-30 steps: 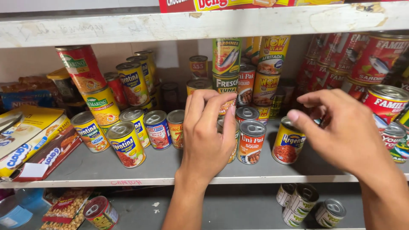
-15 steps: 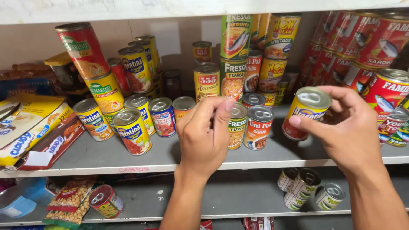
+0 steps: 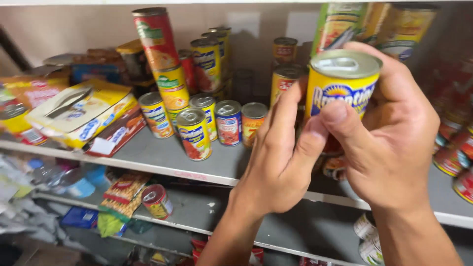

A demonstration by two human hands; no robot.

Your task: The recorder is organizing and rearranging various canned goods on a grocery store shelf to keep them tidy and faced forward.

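Head view showed that the yellow can [image 3: 342, 83] had come up off the shelf [image 3: 148, 160] since a moment earlier and now sat high in the upper right of the frame, close to the camera, its ring-pull top showing. That suggested it was being looked over rather than left in the row. The right hand [image 3: 389, 143] was curled closed around the can's side. The left hand [image 3: 281, 157] was half open, fingertips touching the can's left edge, above the small cans [image 3: 194, 133] at centre left.
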